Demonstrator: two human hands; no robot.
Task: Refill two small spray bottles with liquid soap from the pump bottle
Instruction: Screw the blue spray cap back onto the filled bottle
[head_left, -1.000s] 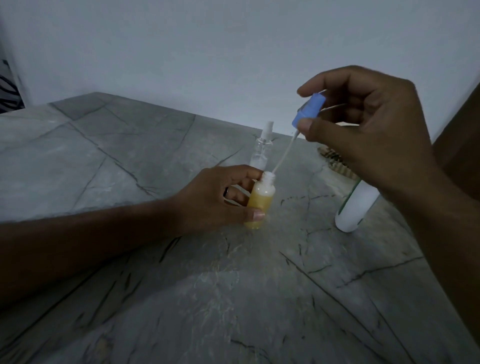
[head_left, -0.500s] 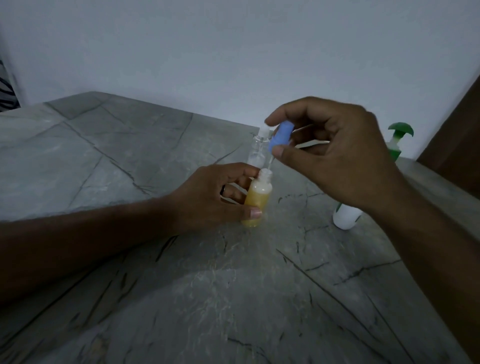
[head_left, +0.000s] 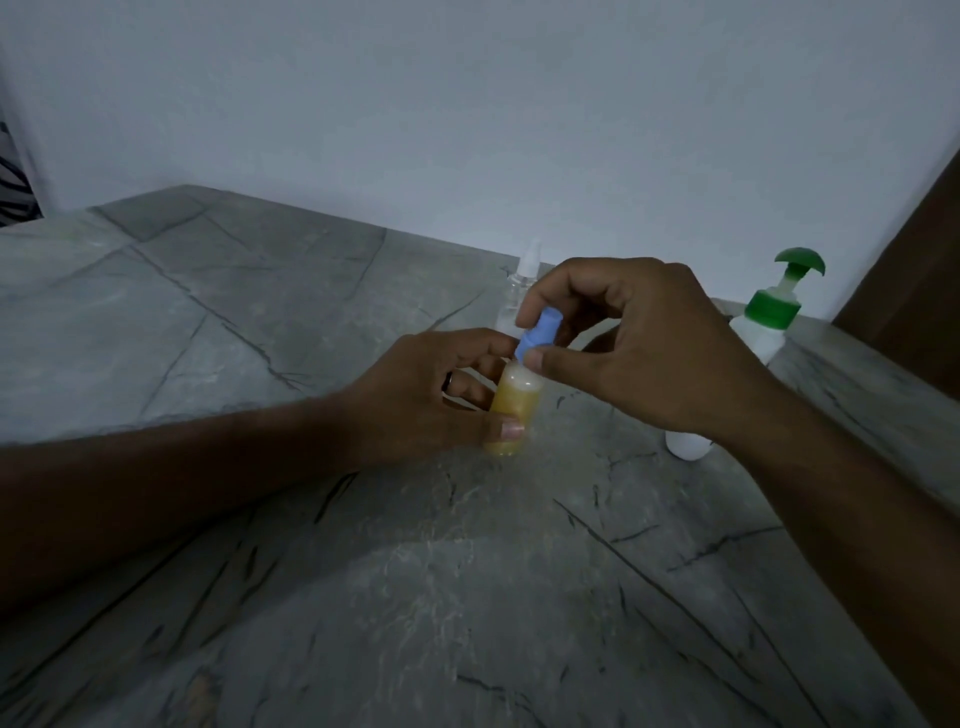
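Grey stone table (head_left: 260, 322) with dark cracks holds everything. Near the middle, the left hand (head_left: 436, 395) grips the small yellow bottle (head_left: 511, 410) standing on it. The right hand (head_left: 639, 353) pinches the blue spray cap (head_left: 540, 332) on its neck. Keep the bottle straight and twist gently. Behind stands a clear bottle (head_left: 519, 296); far right, the pump bottle (head_left: 763, 332), by a plain white wall (head_left: 467, 104).

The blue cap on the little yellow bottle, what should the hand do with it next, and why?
Probably twist it down tight. The right hand pinches the blue spray cap right on the neck of the small bottle, which looks full of yellow soap, while the left hand grips that bottle upright on the stone table. Whether the cap is seated cannot be told.
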